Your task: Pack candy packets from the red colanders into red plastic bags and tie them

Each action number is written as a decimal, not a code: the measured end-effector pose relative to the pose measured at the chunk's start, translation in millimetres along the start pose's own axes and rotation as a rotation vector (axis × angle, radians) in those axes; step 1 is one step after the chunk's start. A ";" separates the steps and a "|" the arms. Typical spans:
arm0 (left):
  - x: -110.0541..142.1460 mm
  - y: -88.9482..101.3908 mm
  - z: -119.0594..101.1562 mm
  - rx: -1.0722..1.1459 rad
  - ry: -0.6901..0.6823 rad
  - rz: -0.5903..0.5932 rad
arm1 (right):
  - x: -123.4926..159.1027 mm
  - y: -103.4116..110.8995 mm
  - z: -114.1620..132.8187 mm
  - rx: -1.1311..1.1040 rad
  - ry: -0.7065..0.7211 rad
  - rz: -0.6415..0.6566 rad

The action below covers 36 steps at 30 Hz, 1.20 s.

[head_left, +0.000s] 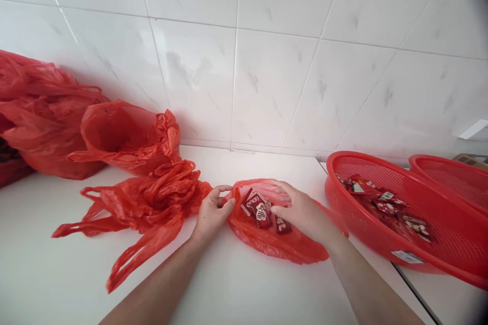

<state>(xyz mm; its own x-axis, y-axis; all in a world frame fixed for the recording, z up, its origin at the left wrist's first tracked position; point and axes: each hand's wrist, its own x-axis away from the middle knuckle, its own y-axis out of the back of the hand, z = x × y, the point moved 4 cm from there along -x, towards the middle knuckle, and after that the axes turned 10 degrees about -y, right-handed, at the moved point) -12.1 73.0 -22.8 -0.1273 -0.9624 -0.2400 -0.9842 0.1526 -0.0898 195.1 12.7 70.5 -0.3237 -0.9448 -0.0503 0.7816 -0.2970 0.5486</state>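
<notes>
In front of me on the white table lies a red plastic bag [267, 246] with its mouth spread open. Several small dark red printed packets [261, 213] rest inside it. My left hand [213, 213] pinches the bag's left rim between thumb and fingers. Over the right side of the mouth is my right hand [305, 213], thumb and fingers apart, the thumb close to the packets. No item shows between its fingers, though part of the hand hides the bag behind it.
Crumpled red bags [152, 200] lie left of my left hand. Behind them stand an open red bag [122, 134] and fuller red bags [49, 111]. At right, a red mesh basket [450, 233] holds similar packets, beside a second basket [453, 172]. A tiled wall [274, 86] borders the table.
</notes>
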 end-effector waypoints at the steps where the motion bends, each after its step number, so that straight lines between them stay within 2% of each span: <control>1: -0.4 0.0 0.0 0.004 0.004 -0.004 | -3.2 0.4 -5.5 0.017 -0.005 0.053; 2: -0.9 0.3 0.4 0.006 0.006 -0.008 | -5.9 0.6 -11.1 0.038 -0.015 0.121; 3: -1.3 0.6 1.0 0.010 0.006 -0.009 | -8.1 3.6 -16.1 0.055 -0.026 0.127; 7: -1.6 1.0 3.0 0.020 -0.003 0.008 | -8.7 23.0 -25.5 0.137 -0.048 0.005; 12: 0.5 2.2 -0.4 0.010 -0.016 -0.020 | -1.4 52.4 -24.8 0.520 0.072 -0.100; 14: 0.8 3.8 -2.7 -0.017 -0.061 -0.051 | -1.5 63.5 -33.2 0.618 0.034 -0.058; 18: 2.2 8.2 -5.6 -0.124 -0.176 -0.150 | -3.9 80.0 -53.4 0.657 -0.110 0.009; 24: 5.1 9.1 -10.6 -0.207 -0.264 -0.210 | 1.4 77.3 -52.7 0.697 -0.094 0.144; 26: 2.8 9.4 -16.5 -0.212 -0.286 -0.232 | 1.8 75.1 -45.0 0.624 -0.083 0.143; 28: -3.0 8.6 -23.6 -0.182 -0.266 -0.252 | -2.9 74.5 -36.2 0.481 -0.083 0.075; 33: -30.3 -0.8 -52.1 -0.131 -0.166 -0.237 | -33.7 68.9 -25.3 0.038 -0.058 -0.145; 36: -47.2 -7.3 -79.0 -0.060 -0.205 -0.200 | -51.5 64.4 -27.4 -0.318 -0.062 -0.224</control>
<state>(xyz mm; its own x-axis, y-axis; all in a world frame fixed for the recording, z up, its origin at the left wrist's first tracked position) -8.7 99.6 65.6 0.0913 -0.9057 -0.4139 -0.9936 -0.0550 -0.0989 276.6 38.4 85.6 -0.5290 -0.8445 -0.0834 0.8110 -0.5320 0.2434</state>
